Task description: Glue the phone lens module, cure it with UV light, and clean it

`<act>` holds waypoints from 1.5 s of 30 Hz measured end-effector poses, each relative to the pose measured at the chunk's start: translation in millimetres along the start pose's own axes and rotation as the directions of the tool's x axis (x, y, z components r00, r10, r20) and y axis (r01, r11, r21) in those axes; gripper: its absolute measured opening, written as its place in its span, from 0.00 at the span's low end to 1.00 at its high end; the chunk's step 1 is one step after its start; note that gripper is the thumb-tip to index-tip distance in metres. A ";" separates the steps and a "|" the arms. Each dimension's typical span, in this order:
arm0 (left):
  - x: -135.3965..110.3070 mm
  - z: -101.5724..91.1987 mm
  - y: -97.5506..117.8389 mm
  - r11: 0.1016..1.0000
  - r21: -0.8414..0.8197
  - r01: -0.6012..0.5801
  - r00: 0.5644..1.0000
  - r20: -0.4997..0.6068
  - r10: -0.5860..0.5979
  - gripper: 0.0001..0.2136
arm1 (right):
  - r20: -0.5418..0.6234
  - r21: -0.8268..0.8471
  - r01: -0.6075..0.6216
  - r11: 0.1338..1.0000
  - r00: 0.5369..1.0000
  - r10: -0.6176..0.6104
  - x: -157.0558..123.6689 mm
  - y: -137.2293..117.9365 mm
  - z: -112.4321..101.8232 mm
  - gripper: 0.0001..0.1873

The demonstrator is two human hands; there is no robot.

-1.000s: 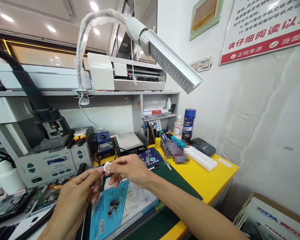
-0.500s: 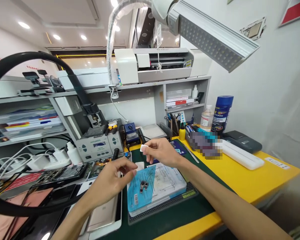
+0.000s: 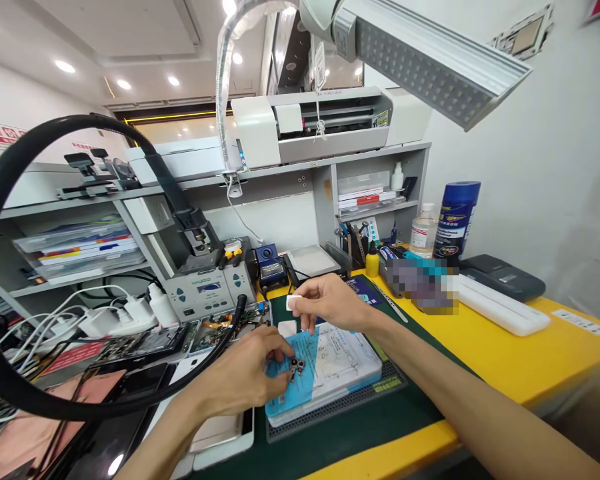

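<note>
My right hand (image 3: 330, 303) pinches a small white square pad (image 3: 294, 303) between thumb and fingers, held above the green mat (image 3: 350, 427). My left hand (image 3: 250, 373) reaches onto the blue sheet (image 3: 300, 387) on a stack of papers, and its fingertips close on a small dark metal part (image 3: 296, 365) lying there. A second white pad (image 3: 287, 328) lies on the mat just behind the sheet. A white phone (image 3: 220, 433) lies under my left wrist.
A rework station (image 3: 207, 290) and a blue soldering stand (image 3: 270, 265) stand behind the mat. Opened phones and circuit boards (image 3: 145, 343) lie left. A black hose loop (image 3: 10, 267) arcs at left. An LED lamp (image 3: 430, 73) hangs overhead. A blue spray can (image 3: 455, 217) and white tray (image 3: 500, 307) sit right.
The view swung left and settled. My hands separated: the right kept the white pad, and the left dropped to the blue sheet and took hold of the small dark part.
</note>
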State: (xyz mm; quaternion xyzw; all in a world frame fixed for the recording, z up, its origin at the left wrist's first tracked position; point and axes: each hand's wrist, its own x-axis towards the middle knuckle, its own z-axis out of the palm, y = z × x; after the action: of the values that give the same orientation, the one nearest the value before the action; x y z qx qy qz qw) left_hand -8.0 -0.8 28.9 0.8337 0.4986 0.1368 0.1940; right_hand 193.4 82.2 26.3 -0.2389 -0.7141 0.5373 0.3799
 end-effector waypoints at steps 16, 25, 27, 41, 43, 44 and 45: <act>-9.0 5.2 -10.4 0.981 0.157 -0.115 0.914 -0.369 0.166 0.05 | 0.083 0.106 -0.246 0.963 0.968 0.238 -22.6 -6.5 -5.4 0.18; -9.9 16.4 -13.2 0.944 0.301 -0.135 0.852 -0.451 0.266 0.05 | 0.000 0.029 -0.247 0.969 0.969 0.247 -30.1 4.8 17.1 0.13; -10.4 17.2 -12.7 0.942 0.307 -0.136 0.852 -0.450 0.269 0.05 | -0.013 0.037 -0.248 0.968 0.968 0.249 -30.2 7.9 19.2 0.13; -9.5 25.6 -12.5 0.960 0.211 -0.184 0.805 -0.528 0.271 0.11 | -0.123 0.061 -0.200 0.978 0.971 0.206 -32.5 7.3 28.0 0.09; -9.3 26.2 -11.1 0.956 0.226 -0.189 0.793 -0.539 0.284 0.10 | -0.139 0.036 -0.187 0.982 0.972 0.190 -33.0 6.5 29.3 0.08; -9.2 26.8 -10.5 0.953 0.237 -0.188 0.790 -0.540 0.290 0.09 | -0.152 0.018 -0.171 0.985 0.973 0.172 -33.6 6.3 30.1 0.08; -9.0 27.6 -10.0 0.950 0.250 -0.186 0.781 -0.549 0.297 0.08 | -0.163 -0.006 -0.152 0.988 0.975 0.149 -34.5 6.3 30.8 0.08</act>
State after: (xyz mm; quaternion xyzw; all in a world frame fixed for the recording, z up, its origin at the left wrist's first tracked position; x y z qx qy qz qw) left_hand -8.4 -9.6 -0.4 0.8234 0.4327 0.3617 -0.0635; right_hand 189.0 40.2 6.4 -0.3387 -0.6657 0.5367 0.3926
